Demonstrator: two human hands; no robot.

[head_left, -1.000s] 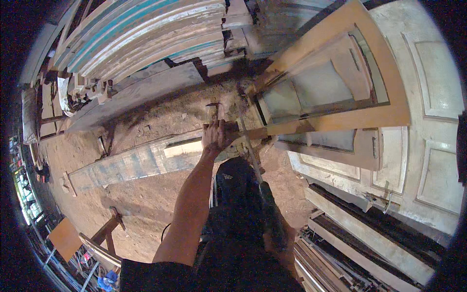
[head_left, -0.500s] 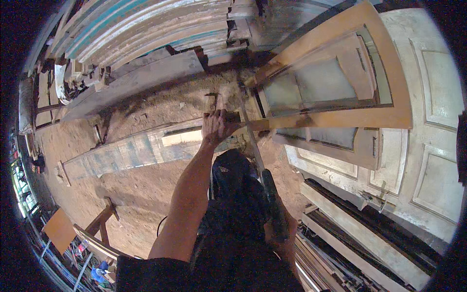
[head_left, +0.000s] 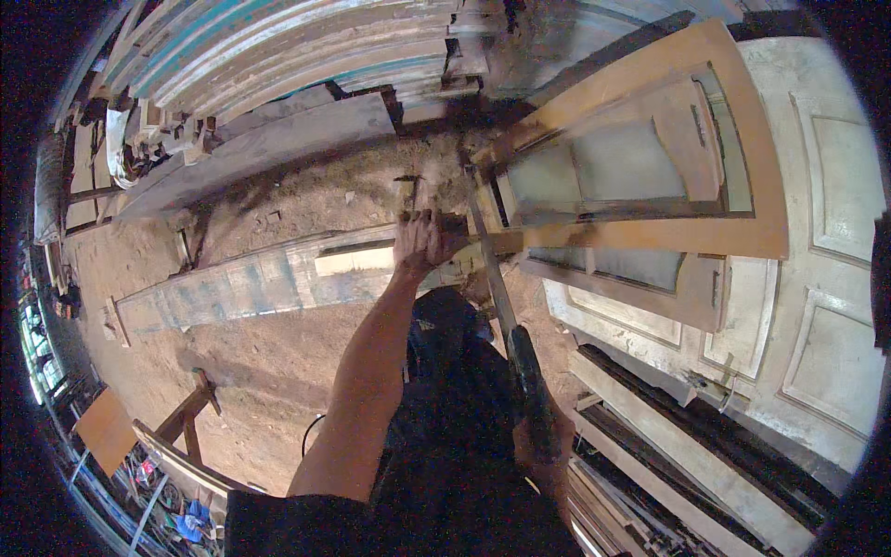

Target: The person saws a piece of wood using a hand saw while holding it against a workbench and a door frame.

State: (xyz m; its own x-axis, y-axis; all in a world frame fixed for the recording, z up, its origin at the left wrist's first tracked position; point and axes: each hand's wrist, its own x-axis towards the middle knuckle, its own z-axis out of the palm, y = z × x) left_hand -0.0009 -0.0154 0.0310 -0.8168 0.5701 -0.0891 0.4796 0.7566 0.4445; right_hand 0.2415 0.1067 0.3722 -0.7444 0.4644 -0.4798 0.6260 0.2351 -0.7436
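My left hand (head_left: 427, 243) is closed over the end of a wooden piece, its fingers curled over the far edge. The wood (head_left: 504, 243) shows to the right of the hand, in line with the lower rail of an orange-brown panelled frame. My right hand (head_left: 543, 441), low at the right and partly in shadow, grips the dark handle of what looks like a handsaw (head_left: 492, 269). Its long narrow blade points away from me and crosses the wood just right of my left hand. Whether the teeth are in the wood cannot be made out.
A long worn plank (head_left: 232, 292) runs left from beneath my left hand, with a pale wood strip (head_left: 357, 261) on it. Stacked boards (head_left: 297, 56) lie at the back. A whitish panel door (head_left: 835, 241) is at the right, beside lumber (head_left: 687, 446). A wooden stand (head_left: 190, 413) is at lower left.
The saw's far end sits a little closer to me, and the blade shows wider. My left hand keeps its hold on the wood. The whole view has shifted slightly.
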